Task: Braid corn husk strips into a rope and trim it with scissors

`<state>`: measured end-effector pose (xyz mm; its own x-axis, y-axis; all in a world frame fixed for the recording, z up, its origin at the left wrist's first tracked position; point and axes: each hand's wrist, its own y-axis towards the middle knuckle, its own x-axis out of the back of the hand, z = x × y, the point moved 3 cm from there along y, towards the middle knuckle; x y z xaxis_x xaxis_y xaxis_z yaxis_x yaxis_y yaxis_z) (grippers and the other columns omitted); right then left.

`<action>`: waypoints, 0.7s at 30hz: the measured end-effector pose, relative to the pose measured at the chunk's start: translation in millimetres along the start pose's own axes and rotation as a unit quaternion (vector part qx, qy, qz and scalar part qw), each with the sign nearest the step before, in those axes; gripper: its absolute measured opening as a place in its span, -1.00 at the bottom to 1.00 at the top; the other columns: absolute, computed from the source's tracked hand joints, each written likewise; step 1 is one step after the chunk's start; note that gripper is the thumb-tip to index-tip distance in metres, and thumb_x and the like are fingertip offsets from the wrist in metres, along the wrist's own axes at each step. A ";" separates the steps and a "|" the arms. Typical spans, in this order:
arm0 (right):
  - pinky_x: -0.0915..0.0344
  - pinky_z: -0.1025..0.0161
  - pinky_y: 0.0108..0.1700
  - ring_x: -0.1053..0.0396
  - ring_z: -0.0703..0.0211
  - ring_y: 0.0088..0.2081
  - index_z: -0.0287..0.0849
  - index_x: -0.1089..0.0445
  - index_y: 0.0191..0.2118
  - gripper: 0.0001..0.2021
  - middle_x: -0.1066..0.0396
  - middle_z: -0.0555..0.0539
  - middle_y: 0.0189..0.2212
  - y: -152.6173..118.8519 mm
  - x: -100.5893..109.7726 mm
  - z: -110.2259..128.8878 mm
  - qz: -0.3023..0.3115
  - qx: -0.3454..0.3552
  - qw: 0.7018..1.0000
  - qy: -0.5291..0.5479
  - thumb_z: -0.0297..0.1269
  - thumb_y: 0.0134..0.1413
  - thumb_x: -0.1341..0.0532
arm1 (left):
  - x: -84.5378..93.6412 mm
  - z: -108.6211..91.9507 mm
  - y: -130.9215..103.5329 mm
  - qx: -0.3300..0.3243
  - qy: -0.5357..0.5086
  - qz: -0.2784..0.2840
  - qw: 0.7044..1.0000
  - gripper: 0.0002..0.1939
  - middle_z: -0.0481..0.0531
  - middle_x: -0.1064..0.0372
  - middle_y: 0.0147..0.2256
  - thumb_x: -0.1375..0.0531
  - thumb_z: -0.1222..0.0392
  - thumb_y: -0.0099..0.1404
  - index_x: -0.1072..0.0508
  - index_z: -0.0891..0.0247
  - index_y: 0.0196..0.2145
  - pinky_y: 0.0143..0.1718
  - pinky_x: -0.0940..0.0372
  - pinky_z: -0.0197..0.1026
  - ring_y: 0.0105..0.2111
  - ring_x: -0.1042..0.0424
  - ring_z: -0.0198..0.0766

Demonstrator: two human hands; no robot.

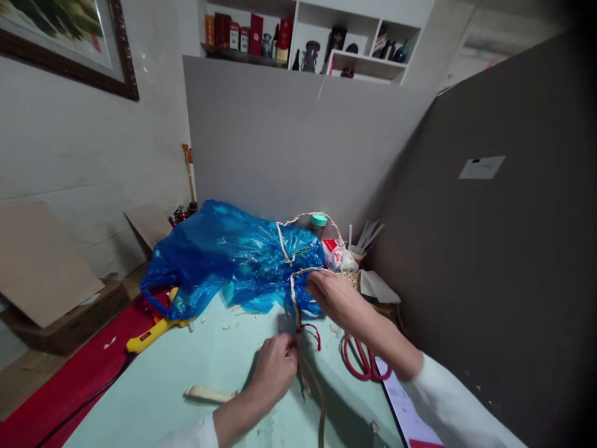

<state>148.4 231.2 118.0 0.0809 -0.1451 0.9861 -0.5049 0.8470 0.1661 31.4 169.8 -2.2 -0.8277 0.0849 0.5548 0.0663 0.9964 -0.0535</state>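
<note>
A pale twisted cord [293, 292], which looks like husk or straw fibre, rises from the table and loops in the air. My right hand [332, 296] is closed, its fingertips pinching the cord. Lower down, my left hand [278, 362] has its fingers closed on the cord near a red string [318, 338] tied round it. Below that hand, loose fibre strips [321, 398] hang toward the table's front. A flat pale husk strip [209, 393] lies left of my left wrist. Red-handled scissors [366, 367] lie under my right forearm, their blades mostly hidden.
A blue plastic bag [224, 255] spreads over the back of the pale green table [153, 379]. At left lies a yellow-handled tool [153, 335] with a black cable. A jar [319, 222], a cup of white sticks [359, 250] and a lit screen [405, 407] stand or lie rightward. Grey partitions [289, 137] enclose the table.
</note>
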 end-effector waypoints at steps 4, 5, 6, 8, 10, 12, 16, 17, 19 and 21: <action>-0.15 0.14 -0.04 -0.28 -0.07 -0.01 -0.32 -0.31 -0.01 -0.66 -0.40 -0.31 -0.08 64.9 -5.6 5.5 -0.055 -0.019 0.998 -0.009 -0.17 0.27 -0.07 | -2.5 2.8 0.8 -0.007 0.031 0.000 0.999 -0.78 0.06 -0.46 -0.44 -0.01 0.34 0.23 -0.41 0.24 -0.48 -0.36 -0.08 -0.26 -0.36 -0.41 -0.19; -0.15 0.14 -0.05 -0.28 -0.07 -0.01 -0.31 -0.32 -0.01 -0.67 -0.40 -0.30 -0.08 77.2 -11.2 7.3 -0.057 -0.019 0.998 -0.008 -0.18 0.25 -0.09 | -3.0 3.8 1.0 -0.009 0.042 -0.002 0.999 -0.77 0.05 -0.44 -0.47 0.00 0.33 0.24 -0.38 0.24 -0.50 -0.38 -0.05 -0.26 -0.39 -0.39 -0.20; -0.16 0.15 -0.06 -0.31 -0.05 -0.04 -0.29 -0.35 -0.04 -0.73 -0.43 -0.27 -0.12 87.1 -17.0 8.1 -0.053 -0.017 0.998 -0.006 -0.24 0.24 -0.10 | -3.6 4.8 1.2 -0.008 0.050 0.000 0.999 -0.77 0.03 -0.41 -0.49 0.00 0.32 0.25 -0.35 0.23 -0.52 -0.40 -0.03 -0.25 -0.41 -0.37 -0.21; -0.17 0.19 -0.09 -0.34 0.03 -0.11 -0.24 -0.39 -0.15 -0.81 -0.46 -0.20 -0.21 99.2 -25.9 6.0 -0.047 -0.011 0.999 0.003 -0.34 0.22 -0.07 | -4.9 6.3 1.8 -0.006 0.060 0.010 0.998 -0.77 0.00 -0.35 -0.52 0.01 0.31 0.26 -0.28 0.22 -0.54 -0.42 0.01 -0.25 -0.43 -0.33 -0.22; -0.17 0.21 -0.07 -0.33 0.07 -0.10 -0.23 -0.39 -0.15 -0.80 -0.45 -0.19 -0.19 103.4 -29.4 0.1 -0.056 -0.008 0.998 0.016 -0.34 0.24 -0.04 | -5.7 6.7 2.2 -0.002 0.062 0.023 0.998 -0.78 -0.01 -0.33 -0.52 0.01 0.30 0.26 -0.25 0.22 -0.53 -0.42 0.01 -0.25 -0.43 -0.30 -0.22; -0.17 0.19 -0.04 -0.30 0.03 -0.05 -0.24 -0.36 -0.08 -0.74 -0.42 -0.23 -0.12 104.4 -31.1 -5.2 -0.072 -0.007 0.997 0.032 -0.22 0.26 -0.04 | -6.1 5.8 2.2 -0.001 0.060 0.032 0.998 -0.79 0.00 -0.32 -0.50 0.02 0.29 0.27 -0.23 0.21 -0.52 -0.40 0.01 -0.24 -0.42 -0.29 -0.21; -0.19 0.18 -0.11 -0.34 -0.01 -0.13 -0.26 -0.41 -0.22 -0.78 -0.46 -0.23 -0.23 108.6 -44.8 -1.9 -0.076 0.004 0.994 0.075 -0.18 0.15 -0.18 | -6.1 3.5 2.0 -0.006 0.060 0.041 0.997 -0.80 0.00 -0.31 -0.50 0.03 0.28 0.28 -0.19 0.20 -0.52 -0.38 0.00 -0.23 -0.42 -0.28 -0.20; -0.19 0.20 -0.14 -0.36 0.02 -0.17 -0.24 -0.41 -0.29 -0.85 -0.47 -0.20 -0.29 110.1 -49.1 0.6 -0.078 0.008 0.993 0.090 -0.25 0.11 -0.21 | -6.1 3.3 2.1 -0.008 0.060 0.043 0.997 -0.79 0.00 -0.30 -0.50 0.03 0.27 0.28 -0.18 0.20 -0.52 -0.38 0.01 -0.23 -0.42 -0.27 -0.21; -0.19 0.25 -0.19 -0.37 0.10 -0.24 -0.21 -0.40 -0.37 -0.93 -0.48 -0.13 -0.36 112.1 -52.7 2.9 -0.101 0.010 0.987 0.127 -0.35 0.10 -0.20 | -6.1 3.5 2.3 -0.012 0.059 0.046 0.997 -0.78 0.00 -0.29 -0.50 0.04 0.25 0.30 -0.18 0.20 -0.52 -0.39 0.01 -0.23 -0.43 -0.27 -0.21; -0.19 0.31 -0.25 -0.37 0.20 -0.31 -0.19 -0.38 -0.35 -0.87 -0.46 -0.07 -0.40 110.2 -43.9 -2.6 -0.148 0.000 0.974 0.173 -0.35 0.19 -0.12 | -6.0 4.4 2.4 -0.012 0.055 0.044 0.997 -0.78 -0.01 -0.29 -0.51 0.04 0.24 0.30 -0.20 0.20 -0.51 -0.40 0.01 -0.24 -0.43 -0.27 -0.22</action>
<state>91.4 332.2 93.0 0.5080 -0.2019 0.8373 -0.4161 0.7937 0.4438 34.0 171.7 -9.3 -0.7516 0.1710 0.6371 0.1506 0.9848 -0.0867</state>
